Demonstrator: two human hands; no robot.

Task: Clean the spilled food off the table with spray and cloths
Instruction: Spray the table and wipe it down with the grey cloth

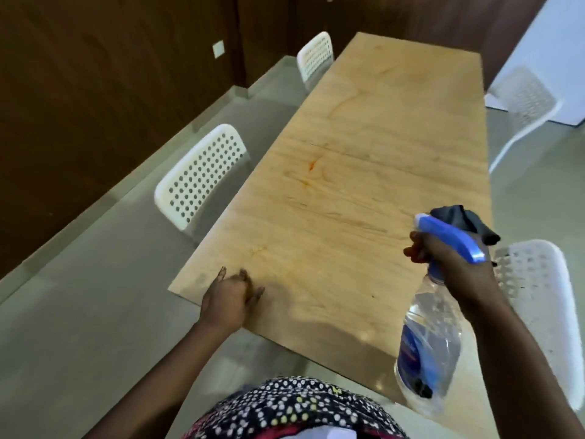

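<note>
A long light wooden table (364, 128) runs away from me. An orange-red smear of spilled food (311, 165) marks its middle, with fainter orange streaks (305, 184) just below. My right hand (443, 258) grips a clear spray bottle (427, 340) with a blue trigger head (449, 232), held above the table's near right side, nozzle toward the far end. A dark grey cloth (465, 221) lies behind the nozzle near the right edge. My left hand (231, 296) rests on the near left corner, fingers loosely curled, holding nothing.
White perforated chairs stand around the table: two on the left (199, 175) (316, 55), two on the right (525, 103) (538, 299). Dark wood panelling lines the left wall. The floor is grey tile. My patterned clothing (294, 407) fills the bottom edge.
</note>
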